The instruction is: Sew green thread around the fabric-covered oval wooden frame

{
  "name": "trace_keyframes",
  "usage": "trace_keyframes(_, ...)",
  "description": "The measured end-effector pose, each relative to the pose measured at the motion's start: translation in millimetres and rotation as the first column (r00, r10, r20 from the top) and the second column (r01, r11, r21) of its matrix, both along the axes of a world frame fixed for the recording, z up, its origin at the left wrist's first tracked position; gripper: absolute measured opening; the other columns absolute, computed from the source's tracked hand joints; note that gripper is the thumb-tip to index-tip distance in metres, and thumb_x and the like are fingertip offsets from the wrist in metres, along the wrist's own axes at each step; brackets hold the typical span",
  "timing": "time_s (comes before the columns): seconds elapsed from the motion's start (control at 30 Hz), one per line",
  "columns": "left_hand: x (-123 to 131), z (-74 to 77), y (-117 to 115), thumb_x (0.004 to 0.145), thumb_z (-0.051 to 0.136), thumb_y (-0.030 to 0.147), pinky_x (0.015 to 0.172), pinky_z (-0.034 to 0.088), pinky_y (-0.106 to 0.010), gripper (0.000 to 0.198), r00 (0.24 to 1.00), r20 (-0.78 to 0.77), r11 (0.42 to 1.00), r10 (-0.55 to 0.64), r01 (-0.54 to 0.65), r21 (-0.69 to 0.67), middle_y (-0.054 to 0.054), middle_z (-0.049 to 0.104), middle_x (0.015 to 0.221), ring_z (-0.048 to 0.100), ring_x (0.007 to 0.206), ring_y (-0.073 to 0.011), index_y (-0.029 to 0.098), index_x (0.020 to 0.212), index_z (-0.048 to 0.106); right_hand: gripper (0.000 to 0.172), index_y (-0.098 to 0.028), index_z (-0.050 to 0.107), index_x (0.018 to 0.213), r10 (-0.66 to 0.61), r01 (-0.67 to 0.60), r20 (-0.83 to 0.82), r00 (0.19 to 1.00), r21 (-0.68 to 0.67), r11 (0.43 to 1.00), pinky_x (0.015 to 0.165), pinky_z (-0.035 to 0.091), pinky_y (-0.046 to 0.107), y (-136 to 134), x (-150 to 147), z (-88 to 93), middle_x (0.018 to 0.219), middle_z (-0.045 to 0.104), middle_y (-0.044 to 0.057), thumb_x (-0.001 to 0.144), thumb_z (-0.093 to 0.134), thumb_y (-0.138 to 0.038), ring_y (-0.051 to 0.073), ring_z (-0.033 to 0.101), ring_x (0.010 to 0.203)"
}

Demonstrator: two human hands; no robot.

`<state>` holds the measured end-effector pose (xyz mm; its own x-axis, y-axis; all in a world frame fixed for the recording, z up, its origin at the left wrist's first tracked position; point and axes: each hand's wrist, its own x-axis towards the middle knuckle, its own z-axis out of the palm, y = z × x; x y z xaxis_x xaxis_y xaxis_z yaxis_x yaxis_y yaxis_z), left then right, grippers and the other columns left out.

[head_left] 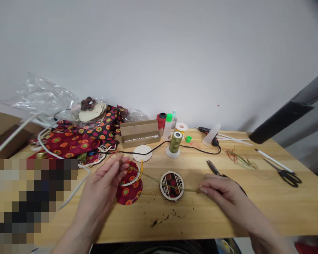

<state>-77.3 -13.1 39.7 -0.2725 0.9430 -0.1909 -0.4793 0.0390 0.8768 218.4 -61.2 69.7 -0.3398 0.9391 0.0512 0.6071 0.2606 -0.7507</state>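
Left hand (102,183) and right hand (218,188) pinch olive thread (151,177) across a lattice disc (164,185), scissors (213,168) just beyond.

The thread (159,180) I'm pinching is olive green, like my spool (175,142). My fabric circle (129,187) is dark red, dotted with orange-and-green medallions, and the heap of cloth (69,143) matches. The round frame (172,185) is cream over dark patterned cloth; the table (214,222) is pale yellow wood.

Thread (151,176) spans the left hand (102,180) and right hand (219,190) above the round frame (172,185); a black cord (148,151) and spool (175,142) stand behind, and scissors (213,168) lie partly under the right hand.
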Motion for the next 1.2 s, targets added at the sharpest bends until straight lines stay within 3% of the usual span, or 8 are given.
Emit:
trace_keyframes(0.1,1,-4.1,-1,0.074,0.07,0.025,0.064,0.051,-0.021,0.026,0.941,-0.326,0.995,-0.09,0.098,0.008,-0.006,0.072,0.095,0.063,0.076,-0.0144,0.018,0.1,0.072,0.029,-0.02,0.059,0.07,0.032,-0.032,-0.003,0.999,-0.003,0.999,0.057,0.04,0.024,-2,-8,0.1,0.066,0.055,0.0,0.093,0.045,-0.029,0.013,0.052,0.062)
trace_keyframes(0.23,-4,-5.3,5,0.072,0.07,0.026,0.091,0.044,-0.037,0.007,0.584,-0.81,0.985,0.058,0.099,0.142,-0.006,0.071,0.1,0.061,0.1,-0.0268,0.025,0.074,0.076,0.025,-0.021,0.061,0.073,0.08,-0.079,-0.043,0.996,0.01,0.997,0.058,0.039,0.023,-2,-17,0.2,0.067,0.056,-0.001,0.093,0.047,-0.027,0.012,0.051,0.062)
trace_keyframes(0.37,-6,-0.1,6,0.073,0.069,0.023,0.1,0.035,-0.045,0.016,0.201,-0.923,0.939,0.327,0.043,0.342,-0.011,0.054,0.126,0.051,0.111,-0.0332,0.023,0.088,0.072,0.024,-0.019,0.06,0.074,0.093,-0.092,-0.049,0.994,0.022,0.996,0.058,0.039,0.022,-2,-22,2.5,0.067,0.056,-0.001,0.093,0.047,-0.025,0.011,0.051,0.062)
trace_keyframes(0.43,-1,6.1,0,0.075,0.067,0.018,0.101,0.032,-0.044,0.03,0.135,-0.889,0.893,0.437,0.058,0.447,-0.014,0.046,0.132,0.046,0.116,-0.0337,0.02,0.104,0.068,0.024,-0.019,0.06,0.074,0.106,-0.104,-0.056,0.993,0.029,0.994,0.058,0.039,0.022,-2,-25,4.4,0.068,0.056,0.0,0.093,0.046,-0.024,0.011,0.051,0.063)
trace_keyframes(0.53,16,15.8,-15,0.079,0.06,0.01,0.101,0.034,-0.041,0.028,0.283,-0.856,0.828,0.433,0.25,0.502,-0.012,0.054,0.124,0.052,0.109,-0.0282,0.02,0.104,0.068,0.025,-0.019,0.059,0.074,0.134,-0.133,-0.052,0.99,0.03,0.991,0.059,0.039,0.022,-1,-30,6.9,0.07,0.056,0.0,0.094,0.045,-0.023,0.011,0.051,0.064)
trace_keyframes(0.67,45,17.2,-34,0.087,0.048,0.009,0.097,0.04,-0.033,0.03,0.508,-0.861,0.779,-0.014,0.546,0.31,-0.007,0.062,0.12,0.055,0.113,-0.0224,0.024,0.109,0.064,0.023,-0.02,0.057,0.075,0.186,-0.183,-0.051,0.981,0.057,0.981,0.063,0.041,0.022,0,-40,7.7,0.075,0.057,0.0,0.094,0.044,-0.019,0.011,0.053,0.071)
trace_keyframes(0.9,71,3.9,-42,0.095,0.04,0.03,0.078,0.047,-0.028,0.032,0.467,-0.732,0.696,-0.496,0.718,-0.013,-0.003,0.071,0.093,0.064,0.088,-0.0182,0.025,0.119,0.059,0.022,-0.02,0.057,0.079,0.259,-0.257,-0.018,0.966,0.09,0.962,0.077,0.043,0.023,0,-49,6.6,0.088,0.062,0.001,0.091,0.043,-0.008,0.013,0.056,0.084)
trace_keyframes(1.2,69,2.8,-42,0.094,0.041,0.032,0.065,0.043,-0.024,0.031,0.415,-0.718,0.688,-0.558,0.716,-0.121,0.0,0.065,0.075,0.058,0.069,-0.0153,0.02,0.11,0.065,0.02,-0.017,0.058,0.076,0.238,-0.249,0.116,0.964,0.087,0.965,0.07,0.042,0.023,4,-50,0.1,0.084,0.06,0.001,0.09,0.046,-0.01,0.012,0.054,0.078)
